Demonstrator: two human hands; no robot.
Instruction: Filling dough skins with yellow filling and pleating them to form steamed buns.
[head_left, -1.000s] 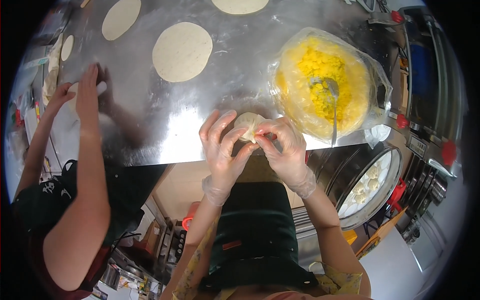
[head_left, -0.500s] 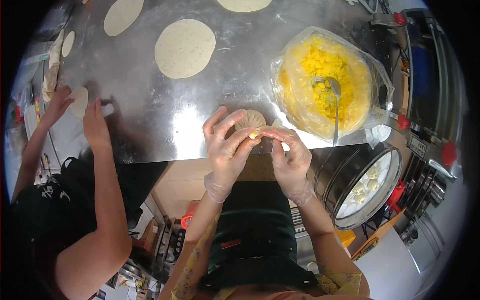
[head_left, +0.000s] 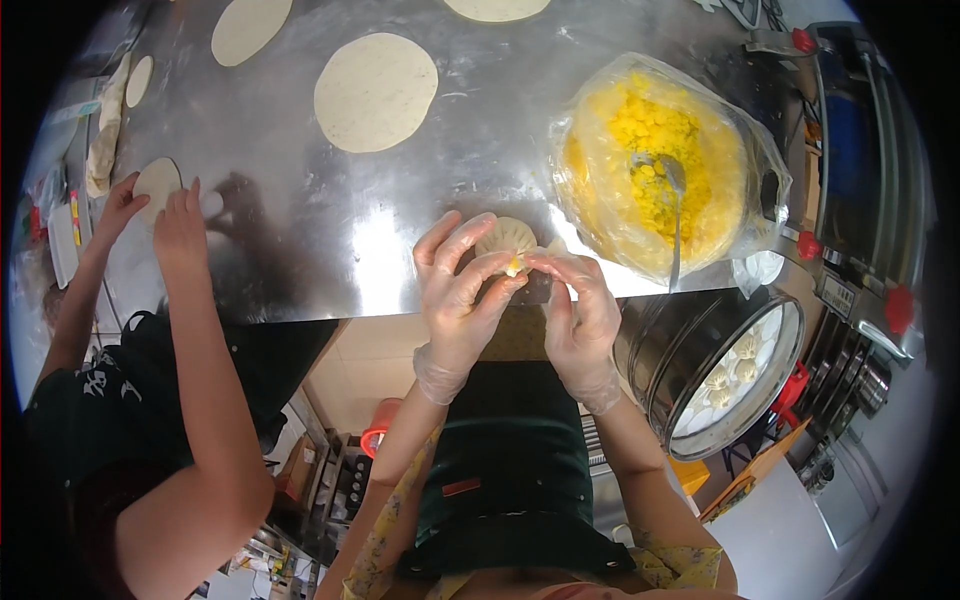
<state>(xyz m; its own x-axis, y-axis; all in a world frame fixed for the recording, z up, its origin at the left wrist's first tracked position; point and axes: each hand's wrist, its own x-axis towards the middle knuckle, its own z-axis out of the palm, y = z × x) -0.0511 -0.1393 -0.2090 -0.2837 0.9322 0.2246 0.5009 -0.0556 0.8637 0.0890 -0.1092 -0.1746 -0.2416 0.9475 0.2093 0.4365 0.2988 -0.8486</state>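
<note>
Both my hands wear clear plastic gloves and meet at the table's front edge. My left hand (head_left: 458, 305) is closed around a pleated dough bun (head_left: 506, 236), its fingers curved over the left side. A bit of yellow filling shows between the fingertips at the bun's near side. My right hand (head_left: 582, 315) pinches the dough's edge from the right, with thumb and forefinger near the left fingertips. Right of the bun, a plastic-lined bowl (head_left: 737, 212) holds crumbly yellow filling (head_left: 660, 125). A metal spoon (head_left: 676, 222) stands in it, handle toward me.
Flat dough rounds (head_left: 376, 92) lie across the metal table (head_left: 270, 150). At left, a co-worker's hands (head_left: 180, 225) handle a smaller dough round (head_left: 157, 188) beside a white rolling pin (head_left: 211, 203). Low at right stands a round steamer (head_left: 690, 440) with several pleated buns inside.
My hands remain at the bun, with the fingertips shifted only slightly. The co-worker's dough round has moved up the table, and their right hand has turned beside it.
</note>
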